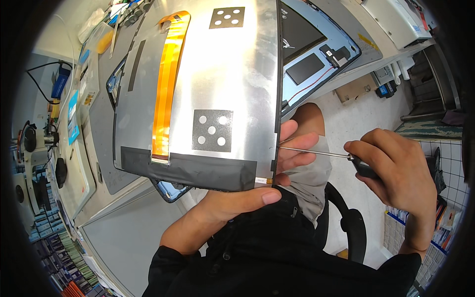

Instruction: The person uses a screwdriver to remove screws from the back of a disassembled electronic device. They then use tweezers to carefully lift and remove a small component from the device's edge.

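My left hand [232, 203] grips a silver display panel [227, 69] near its lower right corner, thumb along the bottom edge, fingers curled beyond the right edge. An orange ribbon cable [166, 109] runs down the panel to a dark taped band [203, 171]. My right hand [388, 168] holds a thin screwdriver [321, 152] with a dark handle, its shaft reaching horizontally to the panel's right edge, beside my left fingers. Behind the panel lies an opened pale-blue tablet or laptop shell [304, 69] with a dark module and thin red wire.
The grey work mat [109, 163] lies on a bench, cluttered with tools along the left. A white device [393, 22] stands at the top right. A black chair [351, 232] is by my legs, with wire racks [448, 183] at the right and stacked small items at the lower left.
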The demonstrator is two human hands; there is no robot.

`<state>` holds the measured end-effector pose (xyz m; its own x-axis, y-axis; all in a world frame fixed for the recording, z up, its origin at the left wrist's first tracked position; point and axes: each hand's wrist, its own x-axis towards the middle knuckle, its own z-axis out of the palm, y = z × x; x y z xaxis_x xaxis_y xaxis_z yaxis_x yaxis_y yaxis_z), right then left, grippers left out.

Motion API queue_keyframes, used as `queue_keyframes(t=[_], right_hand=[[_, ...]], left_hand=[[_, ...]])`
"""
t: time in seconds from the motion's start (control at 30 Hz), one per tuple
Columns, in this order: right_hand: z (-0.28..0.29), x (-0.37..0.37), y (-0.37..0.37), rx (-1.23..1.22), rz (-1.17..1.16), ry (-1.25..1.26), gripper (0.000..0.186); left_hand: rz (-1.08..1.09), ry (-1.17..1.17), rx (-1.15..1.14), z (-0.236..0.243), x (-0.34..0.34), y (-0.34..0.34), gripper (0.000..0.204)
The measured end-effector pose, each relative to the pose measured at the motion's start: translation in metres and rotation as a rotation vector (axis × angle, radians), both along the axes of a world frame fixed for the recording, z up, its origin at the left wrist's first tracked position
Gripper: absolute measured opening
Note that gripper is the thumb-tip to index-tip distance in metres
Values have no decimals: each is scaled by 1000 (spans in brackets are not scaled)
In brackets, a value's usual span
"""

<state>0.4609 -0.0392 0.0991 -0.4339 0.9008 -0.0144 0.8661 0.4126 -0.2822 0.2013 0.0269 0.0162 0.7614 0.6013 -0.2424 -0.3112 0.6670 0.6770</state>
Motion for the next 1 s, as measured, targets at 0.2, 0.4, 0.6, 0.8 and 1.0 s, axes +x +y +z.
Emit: queue_keyframes(t=[0.2,0.4,0.6,0.8,1.0], right_hand=[[0,0,0,-4,8,1,52],[1,-1,0,-3,-2,3,53],[-3,-1,-2,36,-30,-29,46],[-2,-2,-3,13,-28,11,59],[-3,0,-4,1,-33,26,62]], left_hand=[[-4,2,-2,-1,-1,0,108],[-10,5,-8,0,-1,0,108],[2,-4,-1,1,0,0,107],[-8,-1,19,0,1,1,110],[-5,-11,22,-3,1,0,112]])
